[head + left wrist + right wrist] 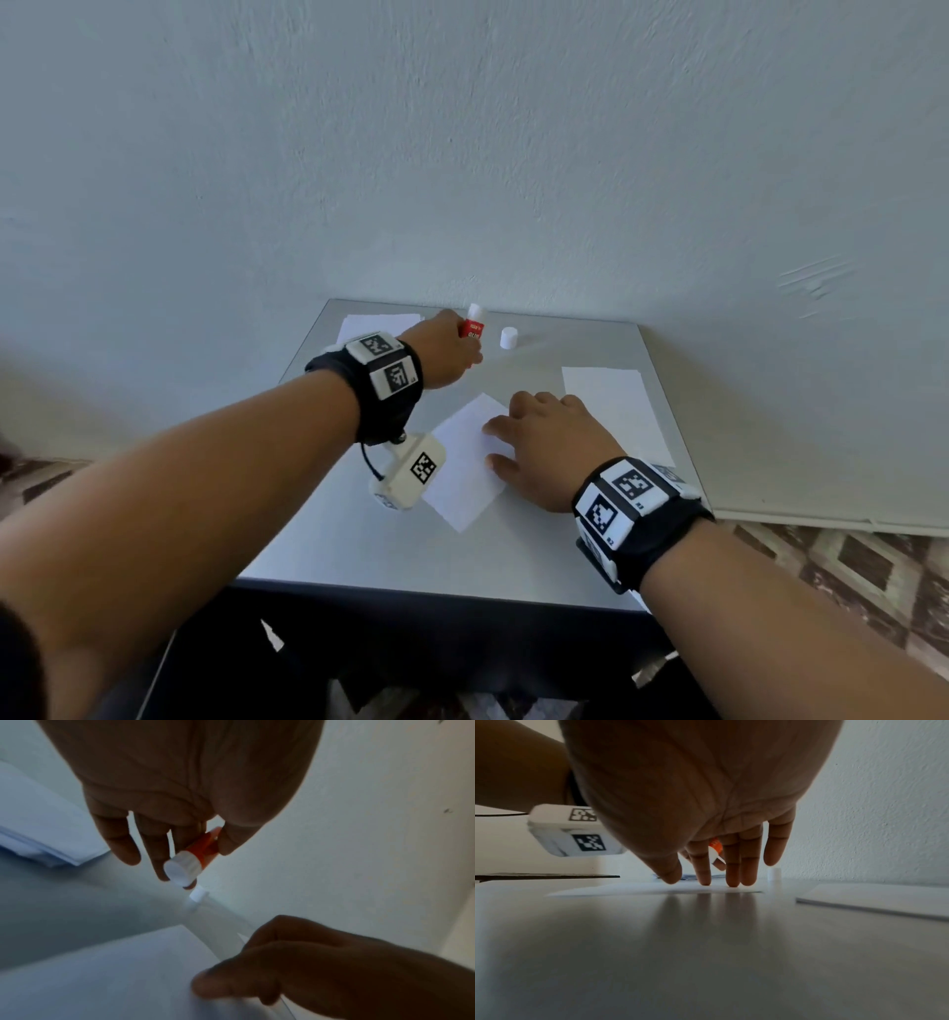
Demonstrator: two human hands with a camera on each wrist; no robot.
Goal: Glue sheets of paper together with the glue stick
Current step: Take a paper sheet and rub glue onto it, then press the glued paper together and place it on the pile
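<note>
A home room (probably): plastered wall (513,154), patterned floor (847,575), small table (359,555).

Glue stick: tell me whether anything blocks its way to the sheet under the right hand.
Nothing visible does. The left hand holds the glue stick above bare table, near the middle sheet. The right hand presses the sheet's right part; its left part is uncovered. The cap stands off to the side.

Left hand (445,350) raised, fingers curled; right hand (549,448) flat, fingers spread.
</note>
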